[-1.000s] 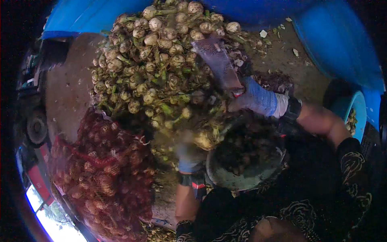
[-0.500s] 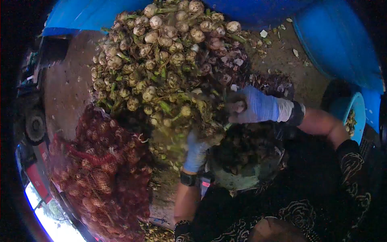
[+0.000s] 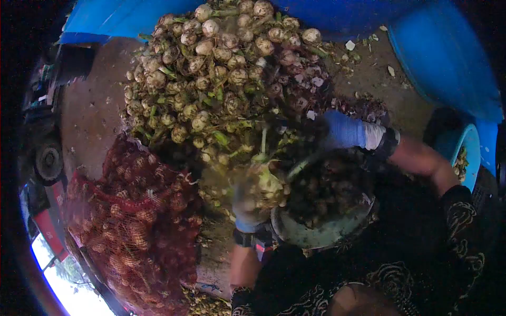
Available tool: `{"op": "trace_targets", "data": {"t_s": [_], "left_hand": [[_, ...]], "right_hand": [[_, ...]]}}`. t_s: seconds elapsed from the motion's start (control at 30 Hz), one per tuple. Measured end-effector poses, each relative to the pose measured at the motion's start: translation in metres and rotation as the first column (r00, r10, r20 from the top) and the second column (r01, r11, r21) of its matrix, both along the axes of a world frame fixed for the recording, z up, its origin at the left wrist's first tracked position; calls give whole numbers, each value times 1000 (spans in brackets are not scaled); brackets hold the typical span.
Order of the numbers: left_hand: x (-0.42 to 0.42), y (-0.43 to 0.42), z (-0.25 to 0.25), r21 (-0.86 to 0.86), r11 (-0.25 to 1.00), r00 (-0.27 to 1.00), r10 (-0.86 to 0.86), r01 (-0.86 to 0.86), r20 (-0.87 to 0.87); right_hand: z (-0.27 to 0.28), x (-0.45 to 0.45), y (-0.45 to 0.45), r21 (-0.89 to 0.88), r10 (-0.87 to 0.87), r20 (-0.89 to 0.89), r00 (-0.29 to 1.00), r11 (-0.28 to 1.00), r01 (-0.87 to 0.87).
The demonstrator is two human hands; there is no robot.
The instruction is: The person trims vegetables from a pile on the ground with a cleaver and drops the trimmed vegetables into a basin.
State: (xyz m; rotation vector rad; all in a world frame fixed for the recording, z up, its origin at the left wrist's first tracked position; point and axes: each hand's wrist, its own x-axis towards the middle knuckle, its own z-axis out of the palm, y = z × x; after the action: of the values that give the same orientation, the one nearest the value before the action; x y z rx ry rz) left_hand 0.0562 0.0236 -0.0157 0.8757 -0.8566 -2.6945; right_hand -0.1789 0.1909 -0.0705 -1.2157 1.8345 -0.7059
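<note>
My left hand [image 3: 246, 206], in a blue glove with a dark watch at the wrist, is beside the basin. It is closed round a pale green-white bulb [image 3: 268, 181] with a stem; motion blurs the fingers. To the right, my right hand [image 3: 341, 129], in a blue glove with a white cuff, hangs over the edge of the bulb pile. Its fingers are smeared and dark, so whatever they hold is unclear. A big heap of soil-stained whitish bulbs [image 3: 211, 47] with green stalks lies in front. Below my hands stands a pale green basin [image 3: 311, 237] with dark, indistinct contents.
A red mesh sack [image 3: 134, 231] full of bulbs stands at the left. Blue barrels or tubs [image 3: 443, 52] stand at the upper right. A light-blue bucket [image 3: 469, 152] with scraps sits at the far right. Purple-white skins [image 3: 363, 108] lie beside the heap.
My left hand has drawn down and slightly left, and the pale bulb with its stem now shows clearly beside it. My right hand has shifted slightly to the right. The view has shifted slightly.
</note>
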Motion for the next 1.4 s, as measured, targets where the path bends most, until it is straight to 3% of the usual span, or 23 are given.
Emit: {"op": "trace_targets", "data": {"t_s": [0.03,0.13,0.27,0.37,0.4,0.5,0.57,0.6,0.63,0.67,0.7,0.77,0.8,0.87,0.9,0.97,1.0,1.03,1.07,1.17,1.2,1.27,1.4], "left_hand": [[-4,0,-1,111,993,996,-31,41,-88],[-13,4,-8,370,926,975,16,68,-220],[-13,9,-14,468,876,966,13,114,-259],[-7,10,-30,406,891,950,-80,204,-302],[-7,6,-35,244,873,906,-402,422,-129],[-4,11,-27,-49,771,772,-634,635,44],[-19,-8,-13,-592,471,748,-519,654,414],[-20,-10,-36,-711,537,889,-225,455,399],[-22,-20,-57,-828,178,846,-76,532,528],[-24,-33,-77,-782,-199,807,115,591,580],[-26,-42,-101,-785,-196,809,115,588,577],[-30,-56,-144,-512,-361,611,255,779,749],[-32,-61,-154,-515,-356,611,255,780,749],[-36,-69,-167,-391,-194,424,183,900,887],[-33,-70,-171,-392,-192,425,183,900,886],[-25,-72,-178,-657,-97,664,104,748,741],[-22,-70,-172,-656,-97,663,105,749,742],[-17,-68,-167,-737,375,796,-6,563,605],[-13,-67,-163,-577,769,908,-11,276,420],[-24,-57,-121,-665,691,912,21,283,410],[-25,-54,-124,-666,691,912,21,283,409],[-30,-49,-124,-668,744,966,171,1,193],[-29,-42,-96,-781,618,875,425,-91,234]], "right_hand": [[11,2,-3,44,-121,29,992,992,120],[29,5,-8,46,-157,126,980,987,152],[37,12,-10,-123,-124,79,989,984,133],[35,12,-9,-188,-70,150,986,977,98],[34,10,-9,-138,-86,167,982,984,109],[44,5,-10,2,-183,228,956,982,187],[42,3,-7,99,-266,267,926,964,248],[31,0,-3,92,-237,269,934,971,220],[27,-1,-2,86,-208,270,940,978,191],[27,1,-2,89,-208,270,940,978,191],[31,4,-6,8,-225,254,941,973,230],[34,7,-9,-74,-238,234,943,963,261],[33,8,-9,-115,-257,269,928,948,296],[30,5,-9,-155,-274,302,913,931,330],[29,2,-7,-7,-260,315,913,961,276],[31,-3,-6,140,-246,330,911,967,211],[39,-3,-7,220,-322,292,901,939,265],[42,-3,-7,297,-393,249,885,901,317],[37,-3,-10,298,-392,255,884,902,314],[30,-1,-19,271,-349,167,922,915,298],[33,1,-27,110,-347,209,914,937,330],[39,4,-39,-52,-337,251,908,932,360],[43,0,-45,-88,-332,231,914,929,360]]}}
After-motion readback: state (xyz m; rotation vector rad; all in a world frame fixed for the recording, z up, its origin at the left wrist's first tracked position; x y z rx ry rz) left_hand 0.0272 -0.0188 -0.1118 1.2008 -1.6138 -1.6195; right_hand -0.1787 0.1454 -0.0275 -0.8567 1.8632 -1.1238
